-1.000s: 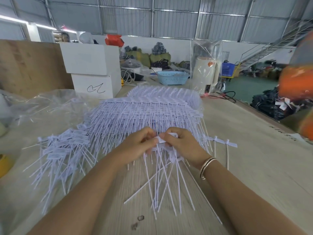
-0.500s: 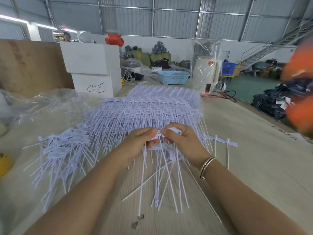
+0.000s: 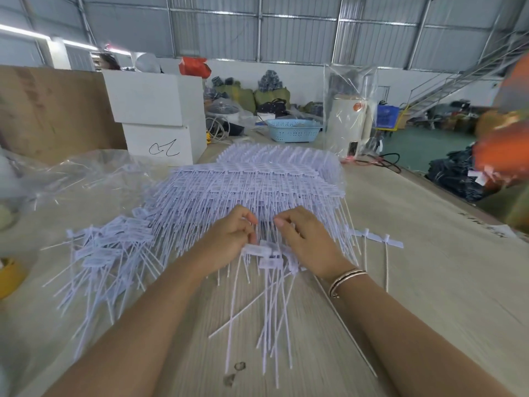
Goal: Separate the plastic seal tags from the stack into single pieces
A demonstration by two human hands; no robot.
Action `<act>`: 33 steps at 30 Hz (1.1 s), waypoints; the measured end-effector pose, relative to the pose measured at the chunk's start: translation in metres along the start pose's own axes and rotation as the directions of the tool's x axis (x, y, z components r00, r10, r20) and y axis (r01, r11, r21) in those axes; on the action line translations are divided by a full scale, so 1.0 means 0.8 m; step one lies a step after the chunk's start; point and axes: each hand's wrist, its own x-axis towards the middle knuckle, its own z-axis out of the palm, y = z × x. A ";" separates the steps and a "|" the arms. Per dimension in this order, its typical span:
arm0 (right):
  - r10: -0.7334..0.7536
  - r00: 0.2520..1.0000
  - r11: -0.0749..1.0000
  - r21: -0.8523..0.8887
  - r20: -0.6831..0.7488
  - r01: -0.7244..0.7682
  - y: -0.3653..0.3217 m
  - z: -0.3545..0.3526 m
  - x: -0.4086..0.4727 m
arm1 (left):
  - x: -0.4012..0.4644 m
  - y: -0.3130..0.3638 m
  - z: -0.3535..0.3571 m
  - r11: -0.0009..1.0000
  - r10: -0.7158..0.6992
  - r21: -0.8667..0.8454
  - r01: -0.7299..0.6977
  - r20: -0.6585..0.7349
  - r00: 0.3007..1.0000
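Note:
A big stack of joined white plastic seal tags [image 3: 257, 181] lies across the middle of the table, tails pointing toward me. My left hand [image 3: 229, 233] and my right hand [image 3: 307, 239] rest at the stack's near edge, a small gap between their fingertips. Their fingers are loosely curled and touch the front row, and I see nothing held in either. Just below the hands lies a small pile of single tags [image 3: 266, 259], the top one blurred. A larger heap of separated tags [image 3: 106, 253] lies to the left. A pair of tags [image 3: 380, 239] lies to the right.
The wooden table [image 3: 429, 282] carries crumpled clear plastic [image 3: 71, 179] at the left, a yellow tape roll [image 3: 8, 276] at its left edge, white boxes [image 3: 157, 121] and a blue basket [image 3: 292, 130] at the back. Blurred orange shapes [image 3: 503, 144] hang at the right.
Both hands held one tag between their fingertips above the pile. That tag now lies on the small pile below, and the hands have moved forward to the stack's near edge.

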 end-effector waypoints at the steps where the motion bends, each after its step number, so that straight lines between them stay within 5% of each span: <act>1: -0.001 1.000 0.999 0.050 -0.014 0.002 -0.002 -0.001 -0.001 | -0.001 0.002 0.002 0.999 0.030 -0.037 -0.030 0.012 0.999; 7: 0.062 0.982 0.998 0.023 0.178 -0.067 -0.016 0.004 -0.002 | 0.001 0.017 0.011 0.963 0.166 -0.215 -0.165 -0.014 0.986; 13: 0.166 0.960 0.878 0.410 0.224 -0.248 -0.022 -0.009 -0.004 | -0.003 0.006 0.007 0.994 0.109 -0.030 -0.108 0.044 0.993; 17: 0.121 0.968 0.861 0.463 0.218 -0.212 -0.030 -0.011 -0.007 | -0.001 0.012 0.017 0.958 0.037 -0.284 -0.043 -0.026 0.999; 20: 0.061 0.989 0.867 0.484 0.134 -0.119 -0.036 -0.010 -0.007 | -0.003 0.021 0.026 0.783 -0.051 -0.620 0.045 0.007 0.999; 24: 0.034 0.999 0.849 0.527 0.003 -0.030 -0.037 -0.011 -0.006 | 0.000 0.028 0.017 0.393 -0.179 -0.913 0.114 0.045 0.983; 25: 0.040 0.999 0.836 0.548 -0.005 -0.031 -0.034 -0.014 -0.006 | 0.002 0.026 0.009 0.432 -0.196 -0.897 0.096 0.011 0.981; 26: 0.050 0.999 0.829 0.558 0.007 -0.045 -0.031 -0.017 -0.006 | 0.001 0.022 0.002 0.574 -0.192 -0.816 0.074 -0.047 0.980; 28: 0.085 0.994 0.871 0.480 0.071 -0.109 -0.026 -0.016 -0.005 | -0.003 0.015 -0.005 0.910 -0.112 -0.412 0.046 -0.137 0.984; 29: 0.102 0.989 0.926 0.353 0.104 -0.132 -0.022 -0.012 -0.004 | -0.004 0.013 -0.004 0.983 -0.065 -0.178 0.039 -0.140 0.988; 31: 0.106 0.987 0.993 -0.073 0.120 -0.097 -0.011 0.001 -0.002 | -0.004 0.010 0.005 0.994 -0.007 0.109 0.020 -0.126 0.992; 33: 0.070 0.994 0.958 -0.283 0.080 -0.045 -0.004 0.009 -0.003 | -0.003 0.010 0.019 0.978 0.032 0.211 0.001 -0.153 0.988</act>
